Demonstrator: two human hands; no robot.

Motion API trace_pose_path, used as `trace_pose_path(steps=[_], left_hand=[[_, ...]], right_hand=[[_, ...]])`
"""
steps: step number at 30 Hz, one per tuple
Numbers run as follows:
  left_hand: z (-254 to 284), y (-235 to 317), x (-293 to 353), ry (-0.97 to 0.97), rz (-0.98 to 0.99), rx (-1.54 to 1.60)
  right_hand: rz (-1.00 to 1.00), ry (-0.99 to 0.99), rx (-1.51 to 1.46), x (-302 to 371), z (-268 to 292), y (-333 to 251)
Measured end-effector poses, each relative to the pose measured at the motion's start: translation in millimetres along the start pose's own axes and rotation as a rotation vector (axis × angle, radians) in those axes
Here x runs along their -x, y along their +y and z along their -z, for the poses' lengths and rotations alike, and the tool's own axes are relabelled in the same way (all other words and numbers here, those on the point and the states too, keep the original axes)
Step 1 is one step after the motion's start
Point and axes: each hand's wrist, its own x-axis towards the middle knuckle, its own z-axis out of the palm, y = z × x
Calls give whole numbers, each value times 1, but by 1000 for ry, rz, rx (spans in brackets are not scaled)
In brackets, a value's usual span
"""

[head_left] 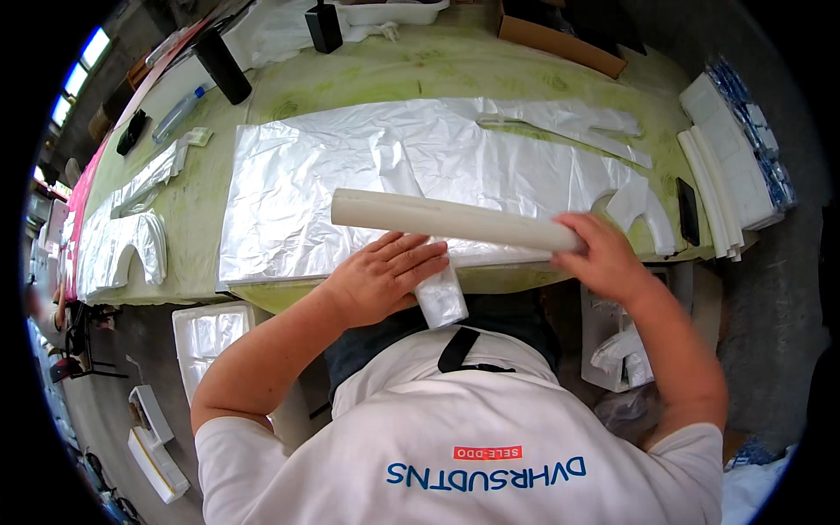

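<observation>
A wide stack of thin white plastic bags [350,175] lies flat on a green-yellow table [437,70]. Across its near edge lies a long cream tube [437,219]. My right hand [604,258] grips the tube's right end. My left hand [385,276] rests flat, fingers spread, on the near edge of the stack just below the tube. A folded bundle of the same plastic [440,297] hangs over the table edge under that hand.
Cut plastic strips [560,118] lie at the far right, more bags [122,236] at the left. A black bottle [223,66], a clear bottle [179,114], a cardboard box [560,44], a black phone [688,210] and white stacks [726,166] stand around. Trays [206,337] sit on the floor.
</observation>
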Motion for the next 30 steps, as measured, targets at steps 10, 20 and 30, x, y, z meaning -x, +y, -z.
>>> trace_pose_path(steps=[10, 20, 30], left_hand=[[-9, 15, -9, 154, 61, -10], [10, 26, 9, 167, 157, 474], [4, 1, -3, 548, 774, 1067]], right_hand=[[-170, 218, 418, -119, -32, 38], [611, 96, -71, -50, -92, -60], [-193, -243, -519, -112, -111, -85]])
